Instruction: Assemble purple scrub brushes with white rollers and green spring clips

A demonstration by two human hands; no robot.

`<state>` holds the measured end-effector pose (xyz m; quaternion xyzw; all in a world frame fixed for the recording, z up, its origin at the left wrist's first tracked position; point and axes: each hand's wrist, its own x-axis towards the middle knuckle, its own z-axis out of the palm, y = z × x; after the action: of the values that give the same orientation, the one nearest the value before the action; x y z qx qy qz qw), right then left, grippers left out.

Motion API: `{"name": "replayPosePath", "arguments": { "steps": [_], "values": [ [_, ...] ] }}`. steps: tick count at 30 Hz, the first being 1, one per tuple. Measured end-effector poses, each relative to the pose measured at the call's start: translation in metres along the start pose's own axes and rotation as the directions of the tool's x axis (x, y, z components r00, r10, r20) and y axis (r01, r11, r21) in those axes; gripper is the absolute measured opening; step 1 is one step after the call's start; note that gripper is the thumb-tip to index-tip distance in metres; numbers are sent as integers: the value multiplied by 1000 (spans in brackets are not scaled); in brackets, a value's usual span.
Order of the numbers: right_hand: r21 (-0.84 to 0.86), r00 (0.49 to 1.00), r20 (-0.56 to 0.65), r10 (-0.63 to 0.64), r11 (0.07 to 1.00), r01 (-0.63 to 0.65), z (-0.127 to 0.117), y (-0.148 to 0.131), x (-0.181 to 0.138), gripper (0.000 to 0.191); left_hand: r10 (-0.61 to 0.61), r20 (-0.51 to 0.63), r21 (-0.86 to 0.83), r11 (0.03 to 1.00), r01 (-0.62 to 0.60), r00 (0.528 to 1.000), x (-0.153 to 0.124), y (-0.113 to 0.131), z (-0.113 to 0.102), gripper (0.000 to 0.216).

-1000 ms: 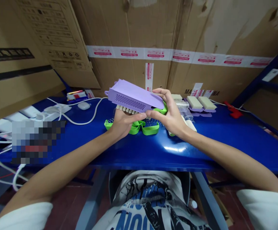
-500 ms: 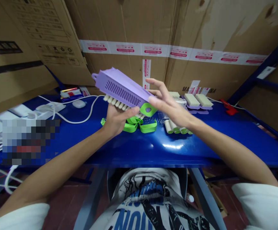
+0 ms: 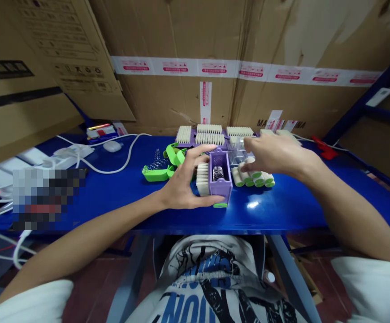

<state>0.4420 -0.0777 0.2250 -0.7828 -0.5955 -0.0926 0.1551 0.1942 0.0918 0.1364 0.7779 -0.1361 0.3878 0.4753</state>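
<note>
My left hand (image 3: 184, 184) is closed round a purple brush body (image 3: 229, 190), which stands with its open hollow facing me. Its cream bristles (image 3: 202, 179) point left, a metal coil spring (image 3: 218, 173) sits inside, and a bit of green shows at the bottom. Over on the right, my right hand (image 3: 275, 154) reaches down to a pile of white rollers (image 3: 258, 181) with green ends. Its fingers close on the topmost white roller (image 3: 254, 173). Left of the brush body lie green plastic parts (image 3: 156, 175) and loose springs (image 3: 157, 157).
Several purple brushes (image 3: 209, 134) lie bristles up along the back, against the cardboard (image 3: 175, 98). A clear plastic container (image 3: 237, 154) stands behind the rollers. White cables (image 3: 127, 163) and a power strip (image 3: 70, 152) occupy the left. A red object (image 3: 323, 149) lies far right.
The brush body has come down and turned, from lying across both hands to upright with its hollow towards me. My right hand has left it and moved right to the rollers.
</note>
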Motion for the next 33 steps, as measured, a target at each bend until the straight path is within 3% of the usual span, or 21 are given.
{"name": "replayPosePath", "arguments": {
  "steps": [4, 7, 11, 14, 17, 22, 29, 33],
  "values": [
    [190, 997, 46, -67, 980, 57, 10, 19, 11, 66, 93, -13, 177, 980, -90, 996, 1, 2, 1, 108],
    [193, 997, 51, -51, 980, 40, -10, 18, 6, 59, 72, 11, 250, 966, -72, 997, 4, 11, -1, 88],
    [66, 988, -146, -45, 996, 55, -57, -21, -17, 38, 17, 72, 210, 977, -31, 997, 7, 26, -5, 67],
    [127, 953, -271, -134, 977, 173, -72, -54, -31, 32, -20, 152, 83, 997, 8, 988, 8, 31, -11, 54],
    [249, 932, -287, -219, 923, 294, -61, -75, -37, 33, -17, 162, -3, 1000, 18, 987, 7, 27, -15, 52],
    [322, 924, -294, -246, 885, 338, -41, -86, -37, 28, -49, -11, 23, 999, 49, 999, 5, 18, -14, 89],
    [376, 916, -285, -284, 846, 379, -45, -90, -43, 19, -134, 115, 35, 991, 131, 984, 15, 37, -19, 36],
    [384, 914, -243, -323, 833, 397, -44, -92, -44, 19, -113, 49, 42, 993, 111, 992, 14, 37, -18, 34]
  ]
}}
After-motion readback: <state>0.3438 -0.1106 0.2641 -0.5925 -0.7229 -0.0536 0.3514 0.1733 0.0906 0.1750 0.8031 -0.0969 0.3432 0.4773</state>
